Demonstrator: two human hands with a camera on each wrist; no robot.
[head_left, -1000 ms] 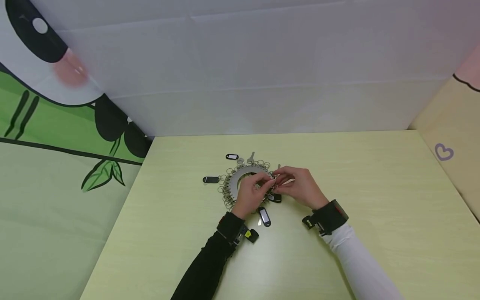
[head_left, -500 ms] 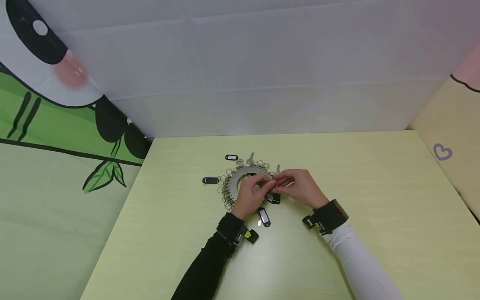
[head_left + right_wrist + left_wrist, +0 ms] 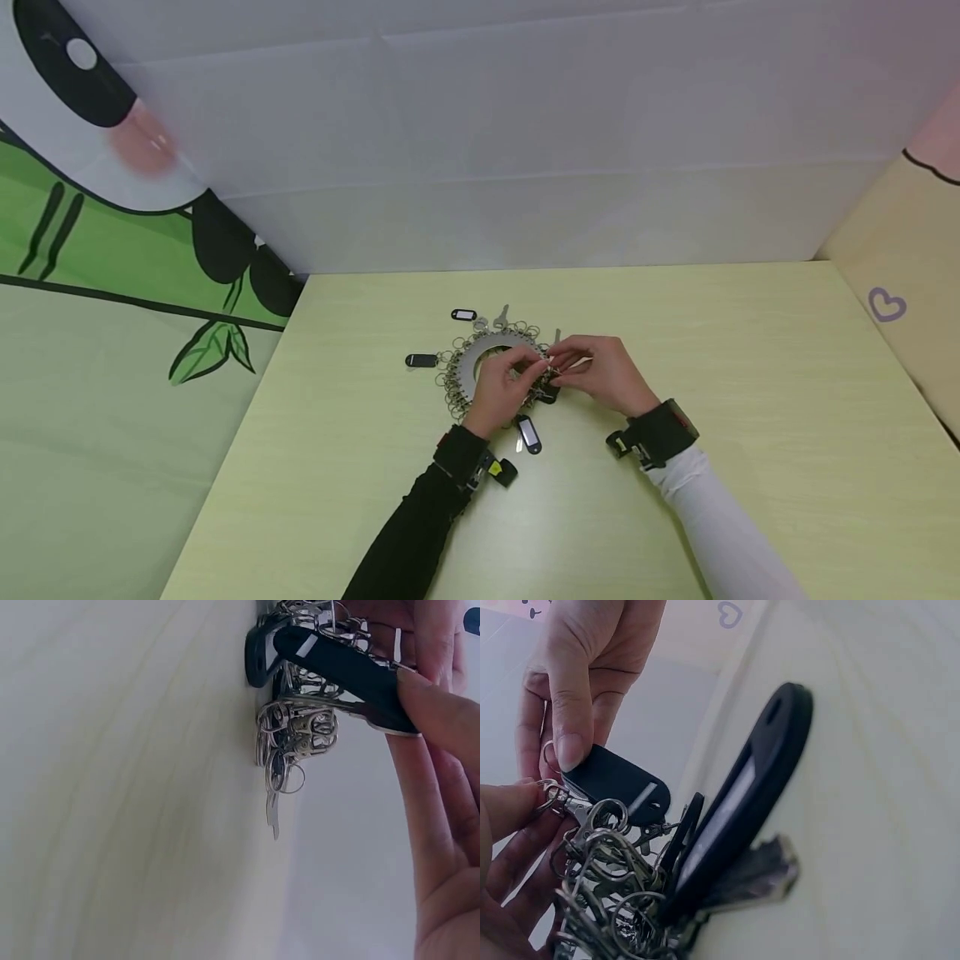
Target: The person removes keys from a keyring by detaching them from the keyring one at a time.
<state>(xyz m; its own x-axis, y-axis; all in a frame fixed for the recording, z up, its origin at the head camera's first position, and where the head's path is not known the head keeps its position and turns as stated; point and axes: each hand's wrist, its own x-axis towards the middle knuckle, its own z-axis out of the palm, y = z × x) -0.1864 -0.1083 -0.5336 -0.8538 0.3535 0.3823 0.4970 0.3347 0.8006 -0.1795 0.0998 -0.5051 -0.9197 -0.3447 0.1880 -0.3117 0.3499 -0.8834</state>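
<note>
A flat grey metal ring (image 3: 467, 367), fringed with small metal clasps and split rings, lies on the table. Over its right side my left hand (image 3: 498, 392) pinches a small metal clasp (image 3: 574, 806) between thumb and finger. Opposite it, my right hand (image 3: 603, 375) pinches a black key tag (image 3: 352, 675) by one end, and a key shows beside that tag in the right wrist view. The left wrist view shows a split ring (image 3: 551, 755) at the tag's pinched end, close to the clasp. Whether ring and clasp are linked, I cannot tell.
Around the metal ring lie more black key tags: one at its left (image 3: 422, 360), one behind (image 3: 463, 314) and one in front (image 3: 528, 434). A key (image 3: 502, 315) sticks out at the back. The pale table (image 3: 735, 400) meets a white backdrop behind.
My right hand has shifted very slightly, and the black key tag under its fingers has tilted in nearer the metal ring. My left hand stays in place.
</note>
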